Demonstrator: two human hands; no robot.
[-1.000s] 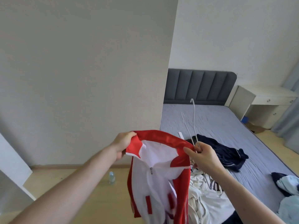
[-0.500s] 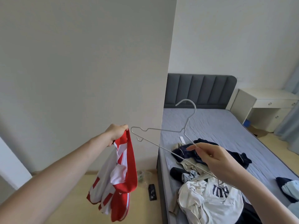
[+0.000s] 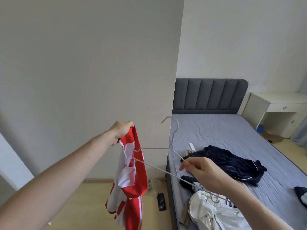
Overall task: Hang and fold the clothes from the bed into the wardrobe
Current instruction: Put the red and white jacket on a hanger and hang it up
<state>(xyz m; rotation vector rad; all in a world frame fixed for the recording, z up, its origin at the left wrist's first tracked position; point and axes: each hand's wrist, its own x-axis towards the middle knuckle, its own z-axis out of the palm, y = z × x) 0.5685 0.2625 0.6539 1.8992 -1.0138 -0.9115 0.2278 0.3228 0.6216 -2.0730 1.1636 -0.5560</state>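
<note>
Red-and-white jacket point(image 3: 131, 178): hanging limp in mid-air beside the bed point(image 3: 229, 135), bunched at the collar, well above the floor point(image 3: 86, 206). Gripped at that collar by the left hand point(image 3: 122, 132), fingers curled round the fabric. Wire hanger point(image 3: 171, 146): one shoulder tip poked in at the neck opening, hook up, far end trailing low over the bed. Pinched along the upper wire by the right hand point(image 3: 204, 173), thumb and fingers closed on it.

Likely trouble from here:
- Tip snagging on the white lining rather than sliding into the shoulder, given the collar held crumpled instead of spread.
- Thin wire twisting in a light pinch, so the far end dipping and catching the white shirt point(image 3: 214, 211) or dark navy garment point(image 3: 232, 163) lying under it on the bed.
- Jacket slipping off the single seated shoulder once the collar is released, dropping toward the floor near the dark phone-like object point(image 3: 161, 201).
- Wardrobe not in view; carrying a half-seated jacket risky.
</note>
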